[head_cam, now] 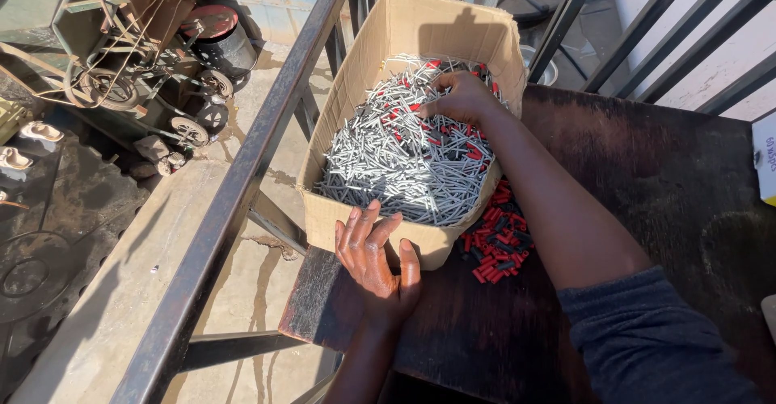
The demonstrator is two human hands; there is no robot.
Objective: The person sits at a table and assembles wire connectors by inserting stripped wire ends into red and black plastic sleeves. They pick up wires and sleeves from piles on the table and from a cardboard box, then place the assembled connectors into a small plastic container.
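Note:
A cardboard box (347, 76) stands on a dark worn table (663, 177), filled with several thin grey metal pins (388, 161) and some red and black caps mixed in. My right hand (459, 97) reaches into the far part of the box, its fingers closed down among the pins; what it grips is hidden. My left hand (376, 262) rests flat on the table against the near wall of the box, fingers spread and holding nothing. A pile of red and black caps (497, 246) lies on the table beside the box, under my right forearm.
A dark metal rail (234, 194) runs diagonally left of the table. Beyond it, on the ground, sit a trolley with small wheels (153, 80) and a dark round drum (218, 36). Black bars (695, 40) stand at the upper right. A white sheet (765, 157) lies at the table's right edge.

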